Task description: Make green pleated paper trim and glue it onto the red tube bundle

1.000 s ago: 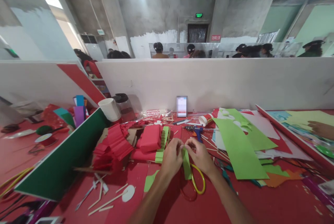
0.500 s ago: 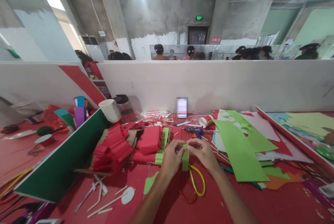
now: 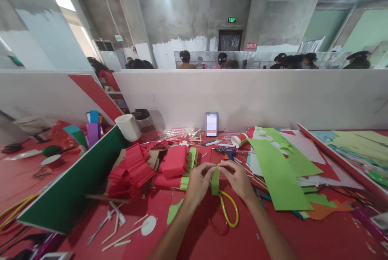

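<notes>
Two bare hands meet just below the centre of the frame: the left hand (image 3: 197, 182) and the right hand (image 3: 235, 177) each have a thumb-and-finger grip closed on the upper end of a narrow bright-green paper-like strip (image 3: 215, 182), which hangs between them. Light, even pressure from both sides (the fingertips hide any fold) should suit so thin a piece, with its edges square and its lower end clear of the looped yellow plastic handle (image 3: 237, 212) beside it.

The left hand (image 3: 199, 181) and right hand (image 3: 238, 177) pinch a narrow light-green paper strip (image 3: 215, 183) near a yellow loop-shaped handle (image 3: 237, 212) on the red tabletop (image 3: 222, 248).
</notes>
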`<state>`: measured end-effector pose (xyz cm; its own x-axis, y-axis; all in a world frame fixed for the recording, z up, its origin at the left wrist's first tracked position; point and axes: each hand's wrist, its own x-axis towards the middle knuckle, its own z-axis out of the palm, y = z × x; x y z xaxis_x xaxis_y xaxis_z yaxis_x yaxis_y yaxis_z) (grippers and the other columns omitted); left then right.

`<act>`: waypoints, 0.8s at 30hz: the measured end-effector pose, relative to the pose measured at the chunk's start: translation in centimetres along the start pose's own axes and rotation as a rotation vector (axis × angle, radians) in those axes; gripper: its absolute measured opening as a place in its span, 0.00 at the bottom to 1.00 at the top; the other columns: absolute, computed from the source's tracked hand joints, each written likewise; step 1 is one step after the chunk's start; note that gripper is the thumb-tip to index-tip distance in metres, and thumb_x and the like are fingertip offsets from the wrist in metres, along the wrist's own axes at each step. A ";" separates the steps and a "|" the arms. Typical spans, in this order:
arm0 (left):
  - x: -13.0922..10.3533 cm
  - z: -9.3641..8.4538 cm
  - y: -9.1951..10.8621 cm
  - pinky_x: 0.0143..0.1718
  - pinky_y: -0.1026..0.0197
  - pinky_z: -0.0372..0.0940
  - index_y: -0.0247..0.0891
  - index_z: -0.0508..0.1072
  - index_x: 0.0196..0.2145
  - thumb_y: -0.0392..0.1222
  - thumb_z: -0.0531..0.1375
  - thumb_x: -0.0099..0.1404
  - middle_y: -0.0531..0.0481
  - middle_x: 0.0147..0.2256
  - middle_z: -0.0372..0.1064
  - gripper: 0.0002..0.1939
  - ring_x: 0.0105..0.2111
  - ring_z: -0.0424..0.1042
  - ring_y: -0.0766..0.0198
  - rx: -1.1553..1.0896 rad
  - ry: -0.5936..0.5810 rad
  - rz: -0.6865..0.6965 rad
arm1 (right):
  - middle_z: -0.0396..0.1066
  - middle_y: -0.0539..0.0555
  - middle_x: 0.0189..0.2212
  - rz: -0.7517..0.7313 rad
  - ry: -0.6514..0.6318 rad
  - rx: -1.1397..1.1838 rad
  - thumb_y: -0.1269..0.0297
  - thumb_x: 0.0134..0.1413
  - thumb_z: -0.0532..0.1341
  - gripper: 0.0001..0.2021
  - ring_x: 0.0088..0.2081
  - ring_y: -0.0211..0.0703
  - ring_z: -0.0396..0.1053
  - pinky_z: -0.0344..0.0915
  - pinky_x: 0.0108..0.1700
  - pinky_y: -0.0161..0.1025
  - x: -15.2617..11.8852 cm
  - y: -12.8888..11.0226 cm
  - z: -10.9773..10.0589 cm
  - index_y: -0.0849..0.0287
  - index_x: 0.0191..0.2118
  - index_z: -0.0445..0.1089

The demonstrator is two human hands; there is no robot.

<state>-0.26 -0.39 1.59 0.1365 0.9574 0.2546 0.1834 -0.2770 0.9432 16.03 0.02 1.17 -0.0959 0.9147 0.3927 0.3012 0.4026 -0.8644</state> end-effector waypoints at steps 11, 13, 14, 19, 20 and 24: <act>0.0 0.1 -0.1 0.36 0.64 0.64 0.36 0.77 0.37 0.43 0.57 0.63 0.47 0.33 0.77 0.11 0.33 0.73 0.61 0.055 0.020 0.020 | 0.76 0.53 0.32 0.012 -0.023 0.005 0.62 0.56 0.60 0.08 0.34 0.44 0.72 0.68 0.38 0.37 -0.1 0.0 0.2 0.58 0.34 0.75; -0.1 0.1 -0.1 0.35 0.64 0.64 0.36 0.77 0.36 0.43 0.58 0.63 0.47 0.33 0.76 0.11 0.33 0.73 0.61 0.094 0.026 0.035 | 0.75 0.53 0.31 0.008 -0.030 -0.003 0.63 0.56 0.60 0.07 0.33 0.43 0.72 0.67 0.37 0.36 -0.1 -0.2 0.3 0.59 0.33 0.74; -0.1 0.1 -0.1 0.35 0.64 0.64 0.36 0.77 0.36 0.43 0.58 0.63 0.48 0.32 0.76 0.10 0.33 0.73 0.61 0.117 0.027 0.041 | 0.75 0.53 0.31 0.004 -0.035 -0.010 0.63 0.56 0.60 0.07 0.32 0.43 0.72 0.67 0.36 0.36 -0.1 -0.2 0.3 0.59 0.33 0.73; -0.2 -0.1 0.0 0.33 0.64 0.62 0.36 0.76 0.34 0.43 0.57 0.63 0.49 0.30 0.75 0.10 0.31 0.72 0.62 0.152 0.027 0.051 | 0.74 0.53 0.30 -0.020 -0.064 -0.048 0.64 0.56 0.59 0.06 0.33 0.42 0.71 0.67 0.37 0.37 -0.2 -0.7 0.2 0.58 0.33 0.73; -0.2 -0.2 0.0 0.32 0.64 0.62 0.36 0.76 0.32 0.42 0.57 0.63 0.49 0.29 0.75 0.09 0.31 0.72 0.62 0.139 0.031 0.050 | 0.74 0.53 0.30 -0.024 -0.070 -0.052 0.64 0.57 0.59 0.06 0.33 0.42 0.71 0.67 0.38 0.37 -0.2 -0.7 0.2 0.58 0.33 0.73; -0.2 -0.4 -0.2 0.34 0.64 0.63 0.36 0.77 0.30 0.41 0.59 0.62 0.49 0.28 0.75 0.08 0.30 0.72 0.62 0.080 0.059 0.039 | 0.74 0.52 0.32 -0.033 -0.115 -0.012 0.63 0.56 0.60 0.05 0.35 0.42 0.72 0.67 0.40 0.37 -0.2 -0.9 0.1 0.57 0.34 0.72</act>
<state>-0.68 -0.45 1.42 0.0883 0.9483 0.3047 0.2564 -0.3172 0.9130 15.72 -0.49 1.83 -0.2137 0.8994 0.3813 0.3076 0.4324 -0.8476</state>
